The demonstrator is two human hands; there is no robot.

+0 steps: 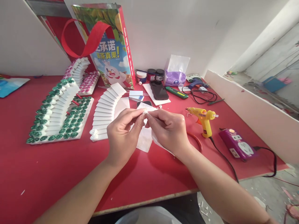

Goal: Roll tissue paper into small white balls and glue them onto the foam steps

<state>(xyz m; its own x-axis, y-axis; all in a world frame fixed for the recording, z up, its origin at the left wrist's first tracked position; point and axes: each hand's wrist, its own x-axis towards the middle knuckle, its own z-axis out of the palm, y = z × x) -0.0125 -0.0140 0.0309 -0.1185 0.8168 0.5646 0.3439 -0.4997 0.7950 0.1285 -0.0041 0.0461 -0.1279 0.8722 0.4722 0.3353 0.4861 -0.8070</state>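
Observation:
My left hand [125, 132] and my right hand [169, 129] meet over the middle of the table, fingertips pinched together. Between them is a small white piece [145, 111], mostly covered by the fingers; it could be paper or clay, I cannot tell which. White sheets [144, 140] lie beneath my hands. Just left of my left hand stands a curved white stepped model [104, 107], with white rosettes [93, 134] on its lowest steps. Farther left is a similar stepped model [59, 109] edged with green rosettes [74, 134].
A yellow glue gun [202, 118] and a purple power strip [238, 144] sit at the right. Behind are a phone [158, 90], a green cutter [177, 92], paint jars [151, 74], a tissue pack [175, 77] and a tall printed bag [112, 49]. A low white board [252, 115] borders the right edge.

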